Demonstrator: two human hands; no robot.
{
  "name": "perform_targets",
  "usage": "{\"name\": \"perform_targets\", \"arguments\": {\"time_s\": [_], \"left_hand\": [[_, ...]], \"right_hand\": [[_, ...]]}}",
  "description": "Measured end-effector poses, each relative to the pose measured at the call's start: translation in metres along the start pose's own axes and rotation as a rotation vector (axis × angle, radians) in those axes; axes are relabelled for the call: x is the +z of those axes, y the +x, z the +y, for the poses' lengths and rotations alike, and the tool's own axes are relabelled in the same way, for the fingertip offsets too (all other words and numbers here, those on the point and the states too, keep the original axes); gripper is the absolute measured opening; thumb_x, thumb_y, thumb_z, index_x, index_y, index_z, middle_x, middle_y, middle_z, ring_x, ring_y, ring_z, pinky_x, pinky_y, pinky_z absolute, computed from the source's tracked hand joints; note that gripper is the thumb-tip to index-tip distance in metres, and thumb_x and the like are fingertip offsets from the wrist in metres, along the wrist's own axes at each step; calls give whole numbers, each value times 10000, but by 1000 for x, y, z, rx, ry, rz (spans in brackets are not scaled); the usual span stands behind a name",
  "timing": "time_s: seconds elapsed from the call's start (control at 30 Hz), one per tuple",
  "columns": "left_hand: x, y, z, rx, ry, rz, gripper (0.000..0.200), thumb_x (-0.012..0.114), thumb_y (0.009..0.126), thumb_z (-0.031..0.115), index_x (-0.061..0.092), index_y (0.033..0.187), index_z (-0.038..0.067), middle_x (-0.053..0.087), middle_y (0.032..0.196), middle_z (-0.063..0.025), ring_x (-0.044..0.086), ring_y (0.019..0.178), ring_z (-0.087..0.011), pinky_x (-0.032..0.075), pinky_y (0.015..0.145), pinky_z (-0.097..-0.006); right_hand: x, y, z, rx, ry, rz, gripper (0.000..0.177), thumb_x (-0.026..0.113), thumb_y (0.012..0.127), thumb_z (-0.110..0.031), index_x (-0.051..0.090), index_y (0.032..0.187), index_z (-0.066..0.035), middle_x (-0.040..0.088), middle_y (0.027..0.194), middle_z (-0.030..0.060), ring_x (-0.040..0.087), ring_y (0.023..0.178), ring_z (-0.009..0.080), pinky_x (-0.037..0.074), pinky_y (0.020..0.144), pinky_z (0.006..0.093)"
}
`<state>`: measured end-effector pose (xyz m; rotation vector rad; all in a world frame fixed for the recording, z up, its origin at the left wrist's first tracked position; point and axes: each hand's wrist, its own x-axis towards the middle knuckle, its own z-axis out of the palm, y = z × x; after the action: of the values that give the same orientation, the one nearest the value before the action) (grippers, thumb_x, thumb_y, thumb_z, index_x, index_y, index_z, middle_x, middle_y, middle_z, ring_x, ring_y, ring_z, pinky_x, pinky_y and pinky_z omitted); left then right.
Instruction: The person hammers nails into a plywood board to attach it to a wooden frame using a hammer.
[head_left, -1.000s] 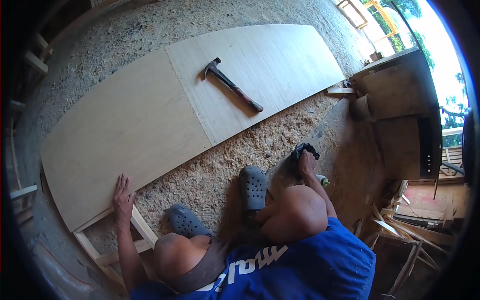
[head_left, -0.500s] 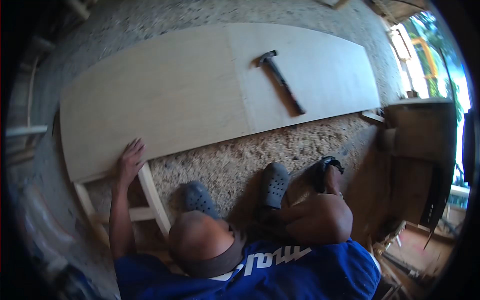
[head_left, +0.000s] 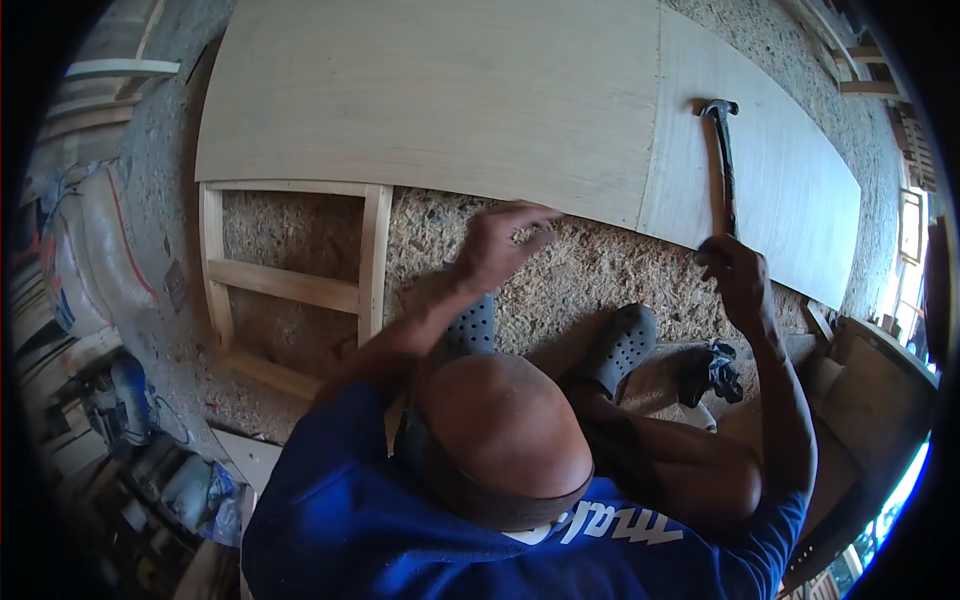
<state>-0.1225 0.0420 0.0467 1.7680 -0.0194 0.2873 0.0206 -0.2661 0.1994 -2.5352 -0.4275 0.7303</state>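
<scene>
My left hand [head_left: 502,247] hovers near the long edge of a pale plywood panel [head_left: 430,90], its fingers bent and the thumb apart from them, with nothing showing between. My right hand [head_left: 742,285] is by the same edge farther right, fingers curled in; I cannot tell what they hold. The hammer [head_left: 724,160] lies on the panel, head away from me, and the end of its handle meets the right hand in this view. A wooden frame of battens [head_left: 285,283] sticks out from under the panel at the left.
Wood shavings [head_left: 580,275] cover the ground around my grey clogs [head_left: 618,345]. A black plastic bag [head_left: 722,370] sits beside my right foot. Sacks [head_left: 95,255] and a power tool [head_left: 130,395] stand at the left; a curved wooden piece [head_left: 870,375] is at the right.
My left hand has lifted off the panel and moved right. My right hand has left the black bag and come up to the hammer's handle end. The view has shifted left.
</scene>
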Motion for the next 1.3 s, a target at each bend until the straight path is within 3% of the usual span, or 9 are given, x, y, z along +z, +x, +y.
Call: {"name": "perform_targets", "arguments": {"time_s": [0.2, 0.53, 0.63, 0.77, 0.87, 0.93, 1.13, 1.23, 1.3], "left_hand": [[58, 23, 28, -458, -874, 75, 272, 812, 886, 77, 740, 1127, -28, 780, 1035, -115, 737, 946, -158, 613, 841, -315], [62, -15, 6, -622, -1015, 102, 193, 806, 891, 77, 757, 1058, -6, 768, 977, -106, 712, 919, -155, 566, 847, -278], [52, -19, 1, -453, -749, 50, 116, 747, 937, 76, 764, 1050, 51, 770, 1010, -114, 734, 944, -183, 630, 851, -320], [22, -20, -38, -207, -408, 250, 113, 699, 966, 77, 749, 1065, 52, 774, 982, -136, 768, 882, -197, 671, 787, -314], [-45, -27, -49, -349, -213, 347, 162, 747, 939, 76, 743, 1088, 12, 773, 977, -111, 751, 904, -172, 625, 809, -291], [-80, -32, -56, -343, -107, 458, 230, 782, 904, 62, 734, 1123, 11, 771, 1023, -103, 745, 907, -151, 628, 820, -272], [-124, -34, -91, -200, 431, 350, 148, 755, 915, 64, 757, 1063, 60, 765, 1034, -90, 737, 949, -201, 606, 816, -312], [-114, -24, -84, -48, 439, 291, 127, 754, 912, 72, 748, 1038, 65, 751, 1045, -95, 717, 983, -241, 583, 863, -340], [-95, -17, -86, -42, 315, 229, 102, 756, 905, 72, 733, 1002, 50, 743, 1012, -93, 707, 969, -256, 571, 881, -371]], "right_hand": [[81, 30, -54, 46, 559, -179, 141, 601, 1011, -78, 606, 1127, 2, 718, 934, 104, 710, 790, 161, 549, 626, 279], [131, 22, -48, 43, 715, -130, 189, 651, 1008, -133, 579, 1136, -13, 731, 951, 113, 705, 771, 154, 543, 635, 261], [121, 30, -11, -190, 250, -19, 310, 693, 978, -143, 597, 1248, -26, 751, 1060, 94, 707, 823, 173, 569, 716, 302], [70, 74, 99, -387, -491, 506, 483, 727, 937, -137, 563, 1382, -47, 604, 1330, 195, 535, 1255, 401, 417, 1086, 521], [49, 98, 237, -2, -604, 639, 576, 678, 983, -270, 480, 1477, -50, 587, 1298, 247, 527, 1233, 425, 431, 1057, 531], [41, 100, 250, -31, -547, 492, 588, 660, 993, -325, 485, 1479, -45, 603, 1273, 239, 533, 1221, 418, 442, 1032, 534], [38, 115, 205, -159, -470, 465, 407, 681, 936, -163, 569, 1295, -8, 679, 1053, 215, 646, 958, 399, 514, 820, 508], [34, 123, 177, 101, -378, 480, 435, 698, 849, -149, 559, 1234, -2, 685, 1012, 247, 654, 918, 422, 509, 843, 523], [31, 108, 132, 172, -42, 502, 396, 691, 951, -215, 534, 1262, -26, 612, 823, 92, 592, 638, 222, 501, 586, 398]]}}
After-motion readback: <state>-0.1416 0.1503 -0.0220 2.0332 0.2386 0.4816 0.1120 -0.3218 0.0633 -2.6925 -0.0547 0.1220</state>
